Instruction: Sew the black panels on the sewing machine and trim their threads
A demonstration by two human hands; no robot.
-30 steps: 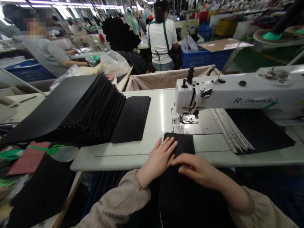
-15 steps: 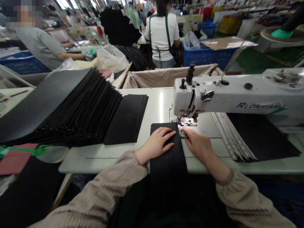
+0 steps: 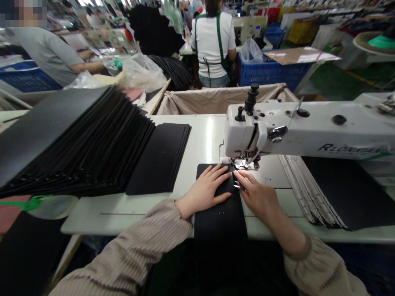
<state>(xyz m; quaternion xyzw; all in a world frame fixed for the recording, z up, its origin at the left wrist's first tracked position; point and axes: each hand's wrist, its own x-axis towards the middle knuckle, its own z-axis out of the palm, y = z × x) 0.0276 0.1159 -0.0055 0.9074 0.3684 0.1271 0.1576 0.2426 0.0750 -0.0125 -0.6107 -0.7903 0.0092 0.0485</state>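
Observation:
A long black panel lies partly on the sewing table, its far end at the presser foot and its near end hanging toward my lap. My left hand rests flat on this panel, fingers spread. At the panel's right edge, just in front of the foot, is my right hand. Its fingers are bent around what look like thread snips, with two pointed metal tips showing at the palm side. The fingertips touch the panel's edge; the rest of the tool is hidden.
The white sewing machine spans the right side. Black panels with pale edges lie beneath its arm. Left are a tall stack of black panels and a smaller pile. Behind the table hangs a cloth-lined bin; co-workers sit beyond.
The view has shifted slightly, with the machine appearing larger. My left hand stays on the panel, its fingers nearer the right edge. The metal tips in my right hand now show more clearly.

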